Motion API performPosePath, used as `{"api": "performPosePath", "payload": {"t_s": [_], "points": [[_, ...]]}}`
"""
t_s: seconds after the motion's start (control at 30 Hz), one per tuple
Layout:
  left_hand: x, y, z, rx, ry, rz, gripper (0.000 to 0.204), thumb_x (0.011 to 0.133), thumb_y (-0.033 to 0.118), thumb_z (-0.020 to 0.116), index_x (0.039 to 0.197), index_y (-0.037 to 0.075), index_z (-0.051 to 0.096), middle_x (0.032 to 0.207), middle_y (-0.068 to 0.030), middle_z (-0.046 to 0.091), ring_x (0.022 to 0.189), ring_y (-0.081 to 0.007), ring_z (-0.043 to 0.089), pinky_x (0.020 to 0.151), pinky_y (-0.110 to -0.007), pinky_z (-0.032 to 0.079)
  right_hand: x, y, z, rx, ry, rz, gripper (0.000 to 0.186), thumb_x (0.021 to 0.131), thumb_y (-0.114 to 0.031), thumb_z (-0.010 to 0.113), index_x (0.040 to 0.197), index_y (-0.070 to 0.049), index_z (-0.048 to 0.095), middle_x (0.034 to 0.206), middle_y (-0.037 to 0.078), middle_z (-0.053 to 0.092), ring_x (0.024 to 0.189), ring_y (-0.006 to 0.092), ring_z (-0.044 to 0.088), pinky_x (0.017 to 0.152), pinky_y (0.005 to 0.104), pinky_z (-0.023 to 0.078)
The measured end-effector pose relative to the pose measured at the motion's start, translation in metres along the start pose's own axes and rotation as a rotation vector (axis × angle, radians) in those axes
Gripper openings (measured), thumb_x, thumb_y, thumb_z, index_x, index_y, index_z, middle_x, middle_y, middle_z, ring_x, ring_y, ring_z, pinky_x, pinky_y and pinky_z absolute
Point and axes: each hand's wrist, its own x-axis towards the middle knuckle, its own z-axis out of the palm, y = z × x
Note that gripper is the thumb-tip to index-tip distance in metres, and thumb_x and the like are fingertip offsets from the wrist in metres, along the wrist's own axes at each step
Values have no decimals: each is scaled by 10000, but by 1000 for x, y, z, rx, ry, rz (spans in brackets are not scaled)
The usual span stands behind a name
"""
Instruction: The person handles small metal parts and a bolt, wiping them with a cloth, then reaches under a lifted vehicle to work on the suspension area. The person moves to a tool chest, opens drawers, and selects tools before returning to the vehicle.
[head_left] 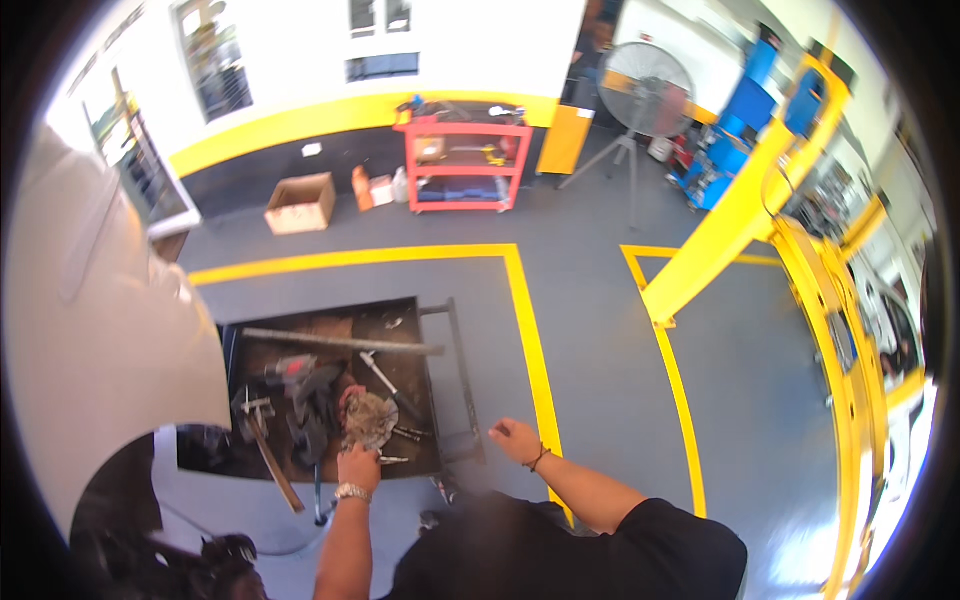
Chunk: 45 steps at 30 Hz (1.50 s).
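Observation:
My left hand point(358, 470), with a metal watch on its wrist, is at the near edge of a dark tool cart point(436, 400). Its fingers are curled; what they hold, if anything, cannot be made out. A crumpled dirty rag point(370, 418) lies just beyond them, and a small shiny metal tool point(395, 460) lies right beside them. My right hand point(517, 441), a dark bracelet at its wrist, hovers right of the cart handle point(465, 390) with fingers curled and nothing visible in them. A hammer point(268, 450), a ratchet-like tool point(385, 378) and a black power tool point(315, 400) lie in the cart.
A long metal bar point(340, 342) crosses the cart. A pale car body point(120, 300) stands close on the left. Beyond are a red shelf trolley point(465, 172), a cardboard box point(300, 205), a large fan point(645, 90) and a yellow lift post point(730, 210).

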Motion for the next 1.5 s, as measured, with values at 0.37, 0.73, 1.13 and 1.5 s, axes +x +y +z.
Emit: {"api": "performPosePath", "payload": {"t_s": [0.37,0.73,1.13,1.5], "points": [[-53,38,9,-327,389,-25,206,797,183,777,977,96,730,1122,-130,615,1061,-352,602,900,-497,475,-129,196,-7,-223,-404,541,720,947,-721,466,1241,-114,719,1229,201,702,1131,369,671,972,428,514],[17,244,6,-510,209,280,313,874,370,764,816,65,725,1083,-155,647,979,-364,639,860,-460,524,18,214,-45,-479,-1044,107,679,1003,-624,413,1463,-145,558,1522,132,521,1413,329,473,1183,432,338],[217,383,-5,-444,-89,132,378,933,458,672,1038,105,757,1285,-186,590,1117,-388,636,992,-472,514,144,251,-266,-180,-988,189,692,1009,-624,489,1387,-57,610,1438,160,592,1340,285,535,1131,379,377],[426,330,8,-421,-481,123,471,939,518,630,1174,122,725,1192,-206,663,1137,-406,631,1009,-488,491,363,232,-319,-468,-819,186,572,955,-570,562,1224,-91,721,1274,175,689,1192,326,638,1030,413,479]]}}
